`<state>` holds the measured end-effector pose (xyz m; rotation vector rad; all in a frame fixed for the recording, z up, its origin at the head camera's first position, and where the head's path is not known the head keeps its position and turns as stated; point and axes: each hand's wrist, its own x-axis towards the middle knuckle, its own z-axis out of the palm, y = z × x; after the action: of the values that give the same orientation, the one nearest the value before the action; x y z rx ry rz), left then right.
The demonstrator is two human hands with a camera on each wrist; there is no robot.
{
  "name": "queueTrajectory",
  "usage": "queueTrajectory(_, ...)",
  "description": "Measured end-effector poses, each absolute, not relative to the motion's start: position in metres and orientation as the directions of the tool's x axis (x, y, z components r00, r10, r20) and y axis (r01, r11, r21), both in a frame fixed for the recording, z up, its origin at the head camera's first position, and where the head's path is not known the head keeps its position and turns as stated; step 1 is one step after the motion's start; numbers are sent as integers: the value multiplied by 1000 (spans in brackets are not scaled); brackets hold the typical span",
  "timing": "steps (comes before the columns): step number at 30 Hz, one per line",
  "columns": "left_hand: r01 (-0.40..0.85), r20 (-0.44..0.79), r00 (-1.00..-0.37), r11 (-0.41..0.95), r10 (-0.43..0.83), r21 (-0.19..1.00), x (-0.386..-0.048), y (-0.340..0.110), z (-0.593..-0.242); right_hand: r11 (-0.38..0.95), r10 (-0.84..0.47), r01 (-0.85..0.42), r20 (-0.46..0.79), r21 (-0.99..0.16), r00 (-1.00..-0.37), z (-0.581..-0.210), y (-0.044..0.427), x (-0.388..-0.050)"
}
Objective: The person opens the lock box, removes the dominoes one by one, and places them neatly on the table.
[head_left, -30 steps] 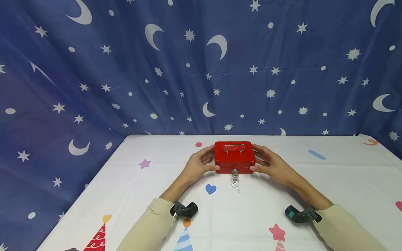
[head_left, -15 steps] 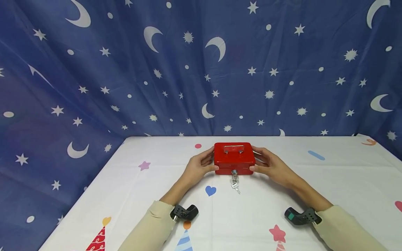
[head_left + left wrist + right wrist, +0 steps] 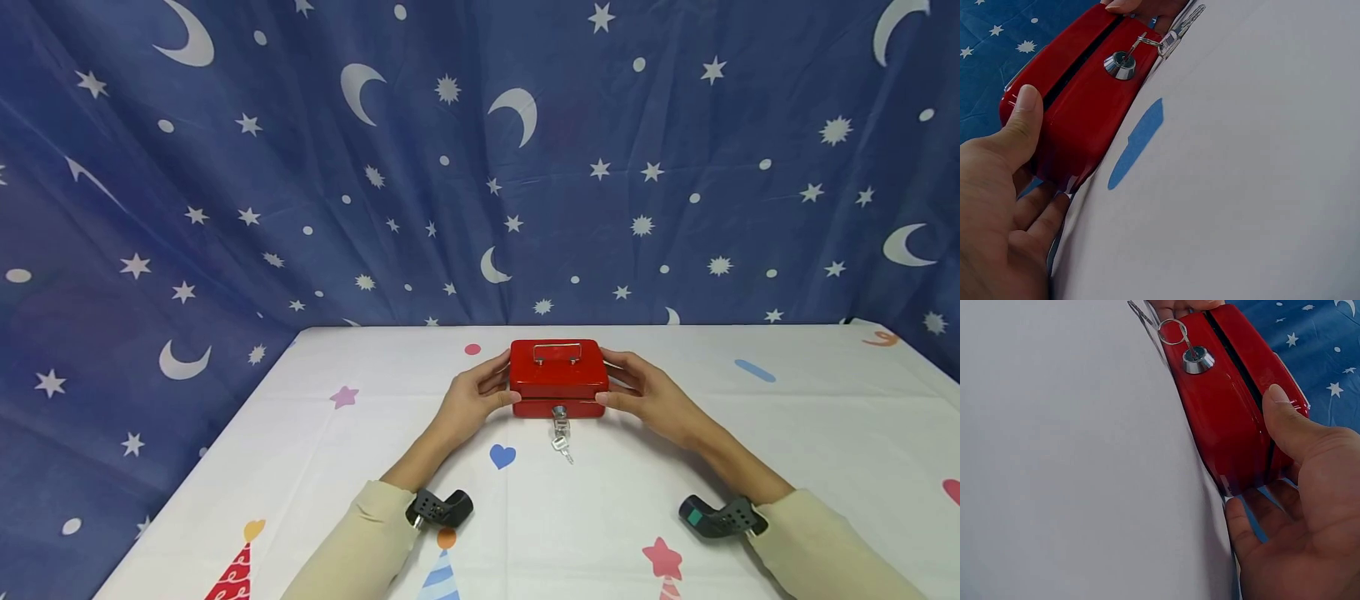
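Observation:
A red metal cash box (image 3: pixel 558 375) stands on the white tablecloth, its wire handle (image 3: pixel 557 353) upright on the lid. A key sits in the silver lock (image 3: pixel 1120 65) on the front, and a ring with a second key (image 3: pixel 562 450) hangs from it. My left hand (image 3: pixel 468 398) holds the box's left end, thumb at the lid's front edge and fingers along the side. At the right end my right hand (image 3: pixel 648 398) holds it the same way. A dark gap (image 3: pixel 1235 353) runs between lid and base, so the lid is slightly raised. The inside is hidden.
The tablecloth (image 3: pixel 585 508) has printed hearts, stars and party hats. A dark blue curtain (image 3: pixel 420 208) with moons and stars hangs behind the table's far edge and along the left side. Each wrist wears a black camera strap.
The lid has risen a little, opening a dark gap above the base, and both thumbs have moved slightly up with it. The box has stayed in place, and the head view shifted slightly.

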<state>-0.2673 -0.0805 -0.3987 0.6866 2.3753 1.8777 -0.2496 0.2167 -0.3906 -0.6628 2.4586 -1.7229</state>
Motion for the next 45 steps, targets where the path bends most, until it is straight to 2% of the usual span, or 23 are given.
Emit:
queueTrajectory(12, 322, 255, -903, 152, 345, 935, -267, -80, -400, 283, -349, -295, 188, -913, -918, -392, 216, -247)
queueTrajectory(20, 366, 308, -893, 131, 328, 921, -265, -81, -399, 320, -304, -297, 200, -900, -931, -392, 213, -247)
queueTrajectory(30, 375, 324, -898, 134, 297, 917, -243, -78, -372, 285, -251, -302, 233, -910, -940, -389, 209, -246)
queueTrajectory(35, 368, 323, -908, 139, 268, 919, -241, -76, -370, 306, -212, -293, 235, -906, -949, -388, 208, -245)
queueTrajectory(45, 318, 301, -931, 56, 207, 946, -238, -69, -365, 274, -180, -292, 249, -917, -952, -383, 206, -243)
